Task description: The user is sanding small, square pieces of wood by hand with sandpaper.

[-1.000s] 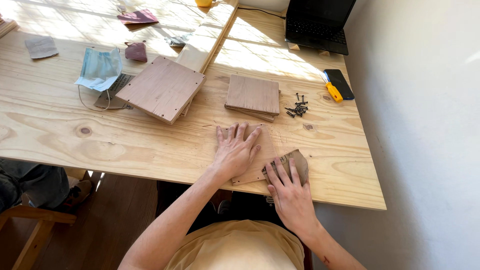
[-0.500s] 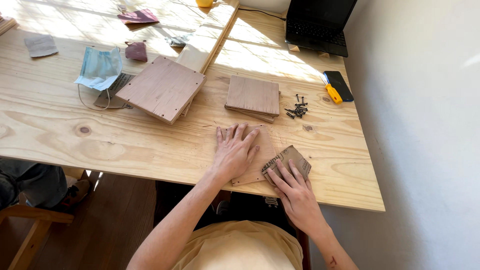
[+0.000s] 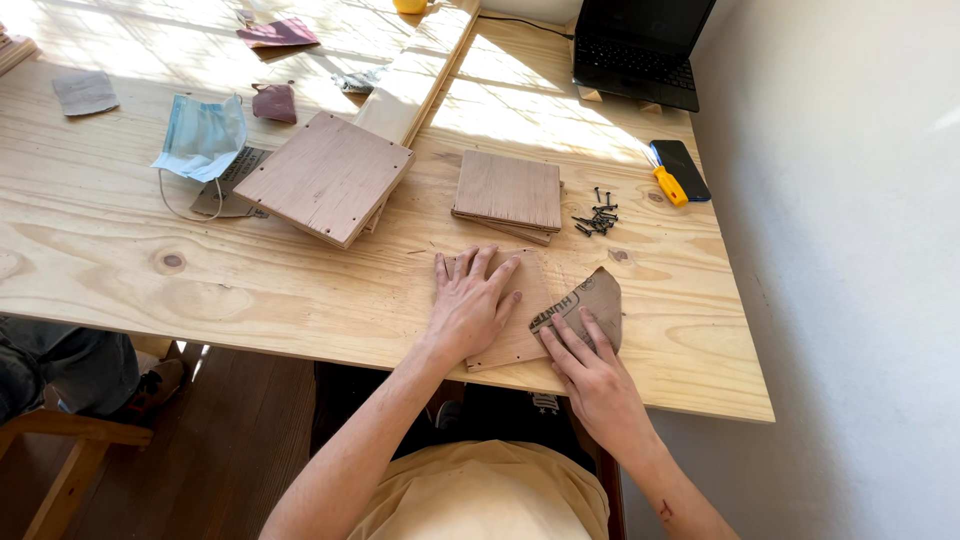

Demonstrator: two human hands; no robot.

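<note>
table (image 3: 250, 290): pale matt wood, knotty | board (image 3: 520, 310): smooth matt wood | sandpaper (image 3: 590, 300): brown rough paper | screws (image 3: 597, 220): dark metal | mask (image 3: 200, 137): blue cloth

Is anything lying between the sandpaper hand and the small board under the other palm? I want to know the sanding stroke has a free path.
Nothing visible does. The right hand presses the brown sheet of sandpaper against the right edge of the small flat wooden board, which the left hand pins flat. The dark screws lie farther back on the pale wooden table.
</note>
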